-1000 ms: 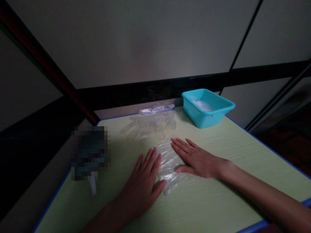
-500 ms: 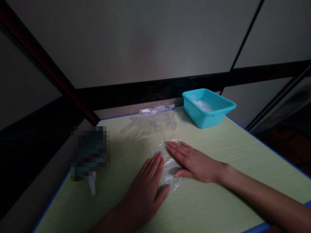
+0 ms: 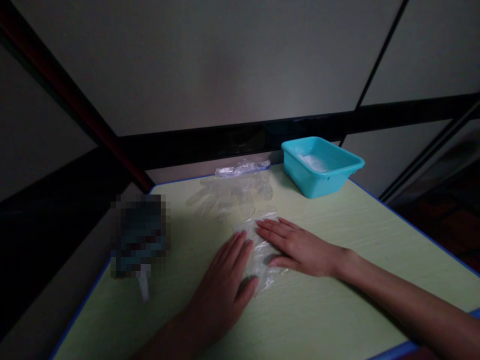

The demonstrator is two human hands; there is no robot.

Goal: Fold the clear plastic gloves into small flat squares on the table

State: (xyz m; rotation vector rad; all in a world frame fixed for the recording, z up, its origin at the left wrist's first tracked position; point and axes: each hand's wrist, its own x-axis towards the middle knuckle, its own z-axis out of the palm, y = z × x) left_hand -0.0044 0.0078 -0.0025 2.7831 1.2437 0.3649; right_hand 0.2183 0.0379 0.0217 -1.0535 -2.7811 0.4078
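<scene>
A clear, crinkled piece of plastic (image 3: 262,272), folded into a rough rectangle, lies flat on the table between my hands. It looks like a thin disposable glove or bag, though its exact kind is hard to make out. My left hand (image 3: 227,285) lies palm down at its left edge, fingers stretched out. From the right, my right hand (image 3: 296,246) rests flat over its upper right part, with fingers extended and thumb apart. Just beyond them, clear disposable gloves (image 3: 232,195) lie spread out on the table.
A turquoise plastic basin (image 3: 322,182) with something whitish inside stands at the table's back right. At the left is a blurred-out dark object (image 3: 140,235) with a white tip. The pale green table (image 3: 330,315) has blue edging, and cabinet doors (image 3: 232,65) rise behind it.
My left hand has shifted slightly left, and the right hand has moved up a little. The plastic between them lies slightly farther up and to the left.
</scene>
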